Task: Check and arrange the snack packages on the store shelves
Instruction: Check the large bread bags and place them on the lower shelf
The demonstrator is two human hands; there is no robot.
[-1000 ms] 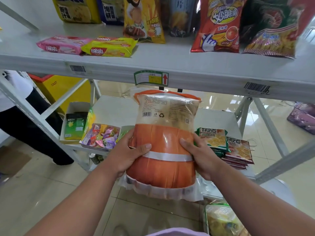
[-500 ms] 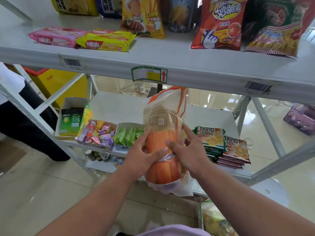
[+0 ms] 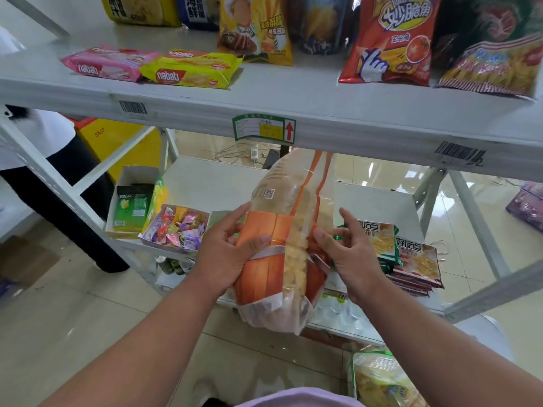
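An orange and clear snack bag [image 3: 273, 254] stands upright in front of the lower shelf [image 3: 211, 183], turned edge-on to me. My left hand [image 3: 227, 254] grips its left side, thumb across the orange front. My right hand [image 3: 349, 254] pinches the bag's right edge with thumb and fingertips, its other fingers spread. On the upper shelf [image 3: 293, 110] lie a pink nabati pack [image 3: 108, 64] and a yellow nabati pack [image 3: 191, 70], with several chip bags standing behind, among them a red one [image 3: 390, 39].
On the lower shelf are a box of green packets [image 3: 132, 205], a tray of wrapped candies [image 3: 176, 229] and a stack of flat snack packs [image 3: 411, 254]. A person in black trousers [image 3: 58, 183] stands at left. Another bag [image 3: 379, 380] lies on the floor.
The bag has been turned from its back label facing me to edge-on. My right hand slid from the bag's back to its right edge. The view shifted slightly.
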